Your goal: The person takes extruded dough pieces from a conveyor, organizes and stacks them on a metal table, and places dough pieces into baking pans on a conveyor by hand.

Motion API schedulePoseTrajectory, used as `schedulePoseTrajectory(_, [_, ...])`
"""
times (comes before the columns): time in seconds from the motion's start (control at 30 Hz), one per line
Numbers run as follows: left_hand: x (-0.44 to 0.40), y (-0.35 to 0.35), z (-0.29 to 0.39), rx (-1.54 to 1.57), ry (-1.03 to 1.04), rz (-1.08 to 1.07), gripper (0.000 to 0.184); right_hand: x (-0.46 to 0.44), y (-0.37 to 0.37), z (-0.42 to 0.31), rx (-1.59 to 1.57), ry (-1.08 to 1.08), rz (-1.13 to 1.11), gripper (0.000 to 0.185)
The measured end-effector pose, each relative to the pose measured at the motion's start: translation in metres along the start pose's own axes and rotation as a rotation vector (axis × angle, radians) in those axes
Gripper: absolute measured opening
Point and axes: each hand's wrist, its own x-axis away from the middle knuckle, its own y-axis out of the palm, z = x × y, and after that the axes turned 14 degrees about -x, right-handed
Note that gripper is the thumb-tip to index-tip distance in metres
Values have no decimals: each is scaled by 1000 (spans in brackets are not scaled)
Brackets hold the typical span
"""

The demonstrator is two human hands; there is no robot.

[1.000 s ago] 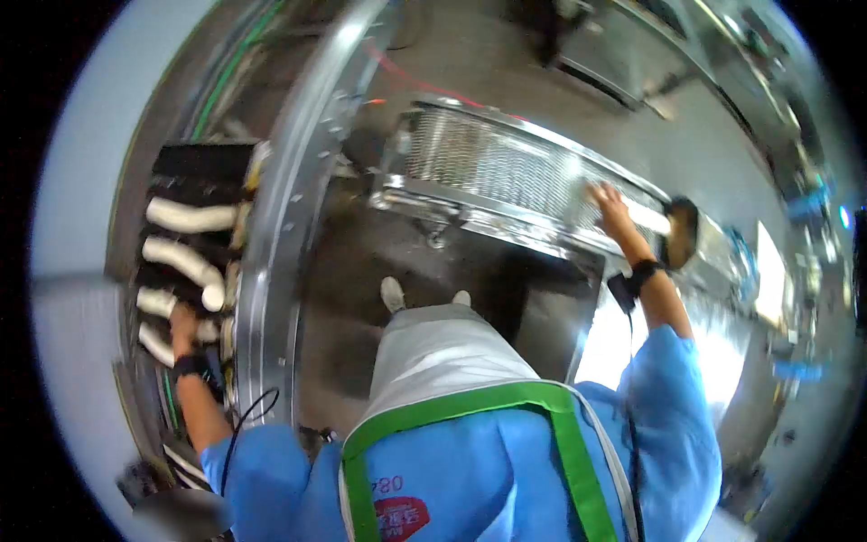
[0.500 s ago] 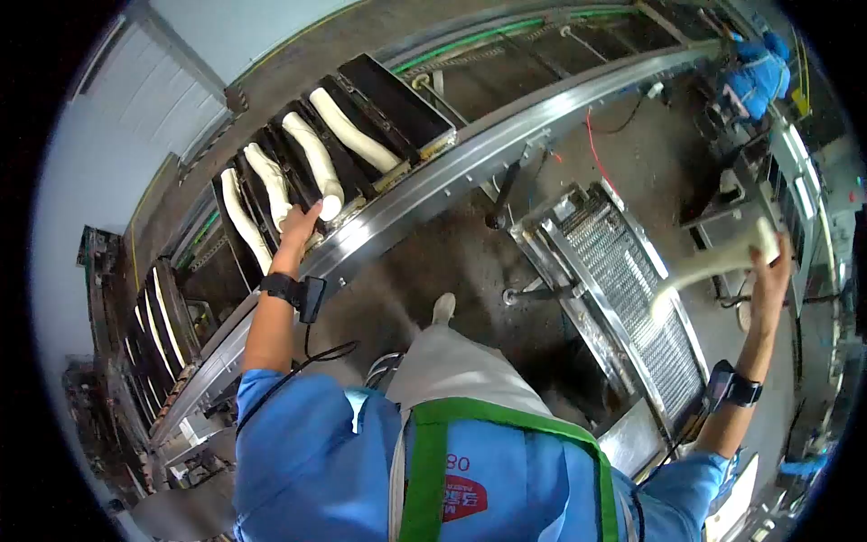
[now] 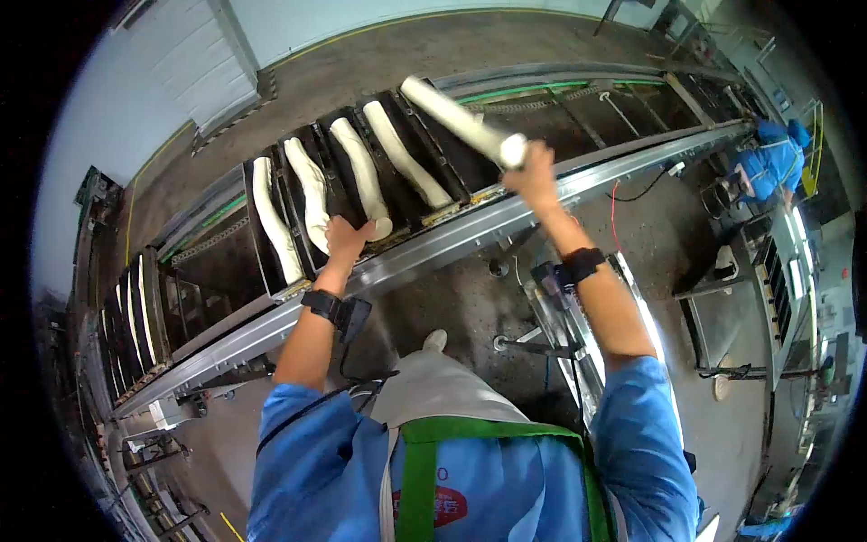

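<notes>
My right hand [image 3: 533, 178] grips the near end of a long pale dough roll [image 3: 453, 116], held slantwise over the right end of a row of black pans [image 3: 462, 185]. Its far end is slightly blurred. My left hand [image 3: 345, 238] is closed at the lower end of another dough roll [image 3: 309, 185], which lies bent and creased in its pan; the fingertips are partly hidden. Just right of that hand is a third dough roll [image 3: 358, 163], its round end over the pan's near edge. More dough rolls lie in the pans on either side.
The pans sit on a conveyor with a steel rail [image 3: 424, 244] along its near side. Further left stand more filled pans [image 3: 135, 312]. A metal stand [image 3: 560, 334] is below my right arm. A co-worker in blue [image 3: 768, 167] is at the far right.
My right hand has swung from far right to the conveyor, bringing the dough roll over the pans. My left hand stays at the same dough roll's end. The view has shifted.
</notes>
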Motion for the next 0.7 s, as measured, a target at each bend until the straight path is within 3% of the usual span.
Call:
schedulePoseTrajectory(0.03, [8, 0, 1, 75, 14, 13, 67, 19, 8, -2, -150, 192, -226, 66])
schedulePoseTrajectory(0.07, [12, 1, 1, 150, 27, 26, 67, 32, 0, -22, -123, 261, -318, 61])
schedulePoseTrajectory(0.13, [12, 1, 0, 175, 32, 24, 69, 46, -6, -11, -151, 175, -379, 47])
schedulePoseTrajectory(0.2, [12, -6, 8, -14, 67, 71, 71, 46, -23, 2, -247, 57, -394, 32])
schedulePoseTrajectory(0.23, [8, -2, 4, -19, 90, 89, 67, 47, -35, -3, -260, 213, -440, 26])
schedulePoseTrajectory(0.33, [8, -17, 13, -67, 176, 37, 61, 52, -43, 28, -347, 94, -441, 25])
schedulePoseTrajectory(0.37, [-2, -16, 13, -174, 170, -95, 59, 56, -47, 25, -355, 94, -460, 25])
schedulePoseTrajectory(0.4, [0, -8, 12, -281, 281, 21, 60, 63, -52, 22, -405, 156, -464, 23])
schedulePoseTrajectory(0.47, [4, 4, 20, -387, 300, 219, 61, 71, -61, 16, -461, 208, -479, 22])
schedulePoseTrajectory(0.53, [7, 13, 30, -382, 278, 247, 62, 81, -68, 14, -407, 380, -569, 20])
schedulePoseTrajectory(0.67, [18, 13, 64, -216, 170, 267, 73, 103, -81, 35, -653, 381, -531, 19])
schedulePoseTrajectory(0.7, [11, 35, 64, -311, 164, 536, 71, 104, -87, 33, -643, 425, -547, 19])
